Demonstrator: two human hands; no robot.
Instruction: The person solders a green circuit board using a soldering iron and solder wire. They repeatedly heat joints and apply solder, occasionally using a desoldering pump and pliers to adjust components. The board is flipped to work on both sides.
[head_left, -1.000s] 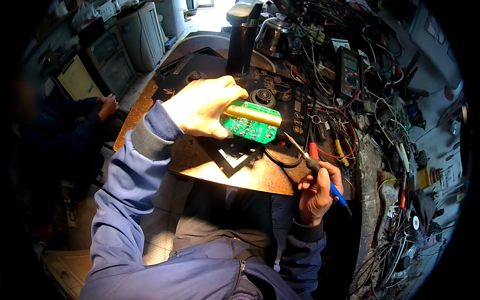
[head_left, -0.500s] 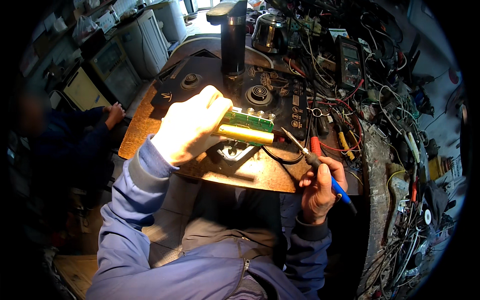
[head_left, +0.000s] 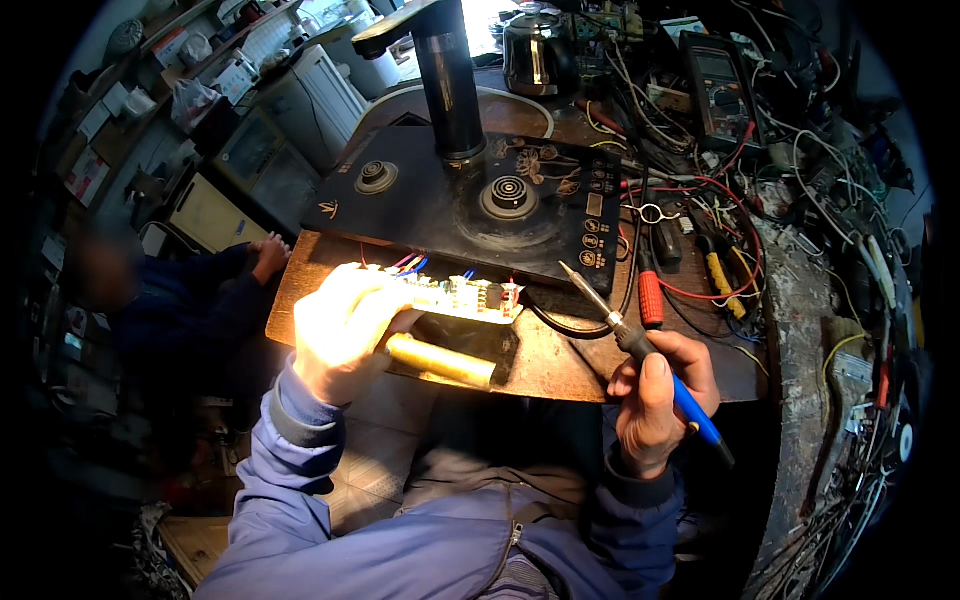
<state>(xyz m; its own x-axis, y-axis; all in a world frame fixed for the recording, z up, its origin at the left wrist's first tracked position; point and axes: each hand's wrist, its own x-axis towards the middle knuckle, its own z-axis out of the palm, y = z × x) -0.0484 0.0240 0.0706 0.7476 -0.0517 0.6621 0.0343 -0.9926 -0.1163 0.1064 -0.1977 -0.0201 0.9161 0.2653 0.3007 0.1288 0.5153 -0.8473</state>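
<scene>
Circuit board (head_left: 465, 299), a single one, sits near the centre of the head view, brightly lit, with small parts and red, purple and blue wires (head_left: 412, 264) along its far edge. The left hand (head_left: 345, 325), at 9 o'clock, has its grip pinching the board's left end. One yellow rod (head_left: 445, 362) juts from under that hand, just below the board, toward 4 o'clock; whether the fingers clasp it too is hidden. The right hand (head_left: 660, 400), at 4 o'clock, has its grip closed around one soldering iron (head_left: 692, 408) with a blue-and-black handle, its metal tip aimed at 11 o'clock, apart from the board.

At 12 o'clock on the table (head_left: 565, 372) lies a black panel (head_left: 410, 215) with gold print: a leaf-like mark on its left corner, flowers at the far side, icons down its right edge. Two round raised discs (head_left: 510, 197) and one dark post (head_left: 447, 95) stand on it. Beyond is one kettle (head_left: 538, 62), contents not visible. Between 1 and 2 o'clock is one meter (head_left: 722, 95), its lettering too small to read. One red handle (head_left: 651, 300) lies at 3 o'clock. At 10 o'clock is a plastic bag (head_left: 195, 103), contents unclear.
</scene>
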